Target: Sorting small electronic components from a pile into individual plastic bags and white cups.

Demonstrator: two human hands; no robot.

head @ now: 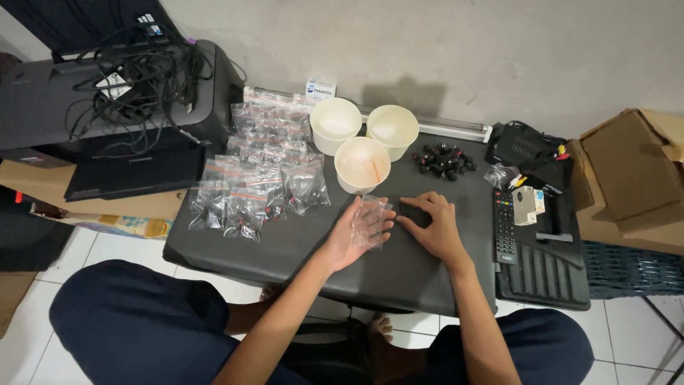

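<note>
Holding clear bag (pixel 372 222) in left hand (pixel 354 235) | right hand (pixel 436 227) grip spread flat | table edge (pixel 299 274) near

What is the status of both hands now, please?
Left hand holds clear plastic bag. Right hand flat on small black parts. Paper cups close ahead.
</note>
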